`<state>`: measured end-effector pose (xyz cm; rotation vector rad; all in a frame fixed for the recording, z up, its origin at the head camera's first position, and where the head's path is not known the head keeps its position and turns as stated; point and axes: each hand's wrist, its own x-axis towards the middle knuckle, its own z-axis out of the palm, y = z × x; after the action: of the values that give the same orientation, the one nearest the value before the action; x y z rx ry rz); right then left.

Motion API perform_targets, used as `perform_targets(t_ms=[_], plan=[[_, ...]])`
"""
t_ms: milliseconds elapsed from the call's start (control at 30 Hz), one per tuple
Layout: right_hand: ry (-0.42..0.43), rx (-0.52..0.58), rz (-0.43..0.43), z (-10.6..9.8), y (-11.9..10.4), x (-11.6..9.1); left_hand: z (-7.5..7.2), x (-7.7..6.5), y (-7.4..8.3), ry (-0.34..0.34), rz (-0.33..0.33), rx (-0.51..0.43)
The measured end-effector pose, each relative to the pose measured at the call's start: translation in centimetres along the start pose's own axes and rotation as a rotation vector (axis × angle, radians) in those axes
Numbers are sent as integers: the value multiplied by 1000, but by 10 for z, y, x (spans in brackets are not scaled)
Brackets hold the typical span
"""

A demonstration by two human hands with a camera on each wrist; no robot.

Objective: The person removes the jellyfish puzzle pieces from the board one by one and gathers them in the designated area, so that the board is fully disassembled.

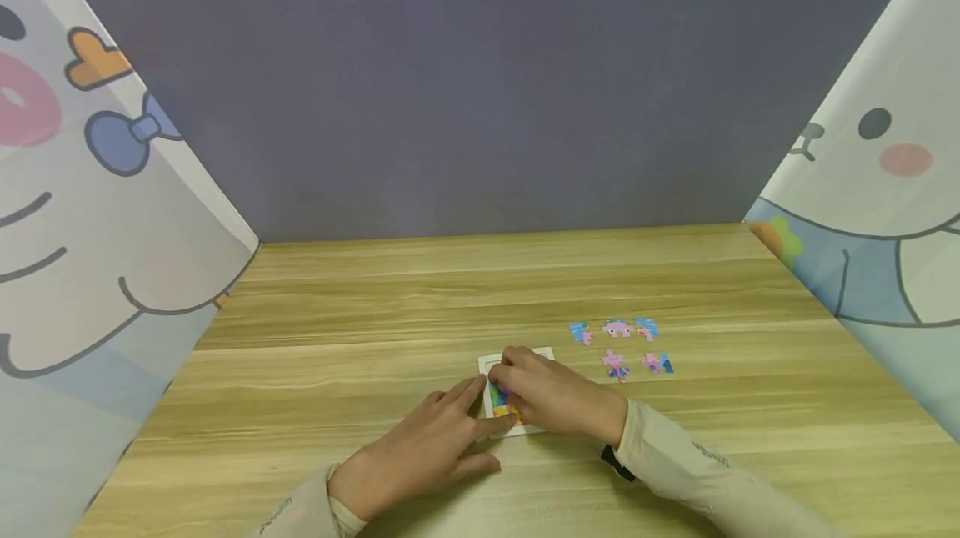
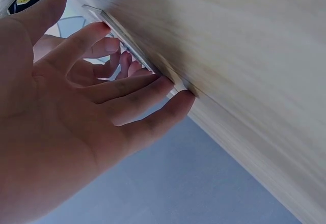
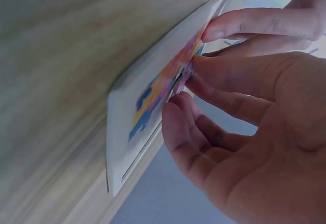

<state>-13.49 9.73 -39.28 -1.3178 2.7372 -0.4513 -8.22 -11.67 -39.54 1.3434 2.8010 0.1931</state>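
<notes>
A white-framed jigsaw puzzle tray [image 1: 487, 360] lies on the table, partly covered by both hands. Its lower part carries joined yellow, pink and blue pieces [image 3: 168, 76]. My right hand [image 1: 558, 394] is over the tray, thumb and fingertips pinching a small pinkish-purple puzzle piece [image 3: 184, 77] close against the picture. My left hand [image 1: 427, 448] spreads along the tray's left side with its fingers extended. One left fingertip [image 3: 216, 33] rests on the assembled pieces near the lower edge, while other fingertips [image 2: 186, 99] touch down at the tray's left border.
Right of the tray lie several loose puzzle pieces, among them a pink one with eyes [image 1: 617, 329] and a pink-and-blue one [image 1: 616, 365]. A grey panel [image 1: 495, 87] rises behind the wood-grain table [image 1: 360, 304]. Cartoon-printed cloths [image 1: 150, 229] flank both sides.
</notes>
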Motion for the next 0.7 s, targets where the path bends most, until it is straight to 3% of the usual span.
perform_targets(t_ms=[467,700], plan=[[59,4,-6,-3,2,0,0,0,0,5,0,4],[63,84,-8,-6,3,3,0,0,0,5,-3,1]])
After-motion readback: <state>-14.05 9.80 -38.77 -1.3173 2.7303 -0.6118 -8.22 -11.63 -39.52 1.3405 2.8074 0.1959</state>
